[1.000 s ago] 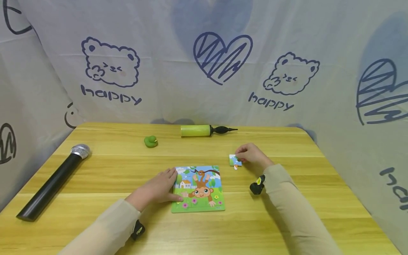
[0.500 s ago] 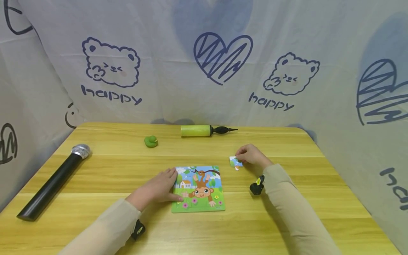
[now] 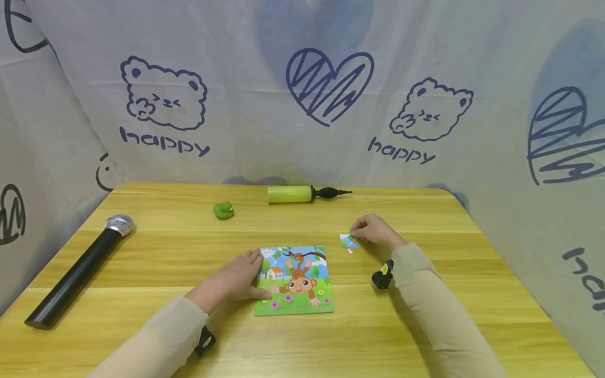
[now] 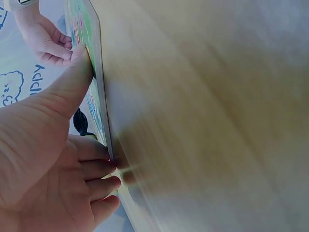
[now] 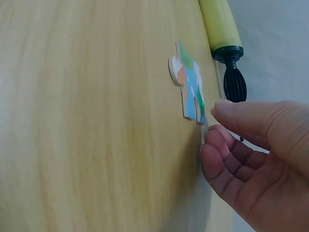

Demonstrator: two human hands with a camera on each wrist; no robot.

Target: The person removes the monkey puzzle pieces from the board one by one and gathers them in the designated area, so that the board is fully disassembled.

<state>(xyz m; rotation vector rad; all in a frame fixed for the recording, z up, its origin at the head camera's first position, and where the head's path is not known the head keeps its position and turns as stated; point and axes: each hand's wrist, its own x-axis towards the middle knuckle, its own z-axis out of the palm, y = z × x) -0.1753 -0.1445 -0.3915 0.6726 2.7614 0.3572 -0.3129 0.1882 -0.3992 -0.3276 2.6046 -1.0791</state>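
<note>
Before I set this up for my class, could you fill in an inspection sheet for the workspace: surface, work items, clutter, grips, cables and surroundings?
Surface: table, wood-grained.
Work items: monkey puzzle lying picture-up; one loose piece apart from it, to the right.
Clutter: duck and pump towards the far edge; mic on the left side.
Left grip: thumb on the puzzle, fingers along its left edge.
Right grip: fingertips at the piece's edge; whether pinching it, cannot tell.
Cables: nothing seen.
Surroundings: cloth with drawings behind and at both sides.
</note>
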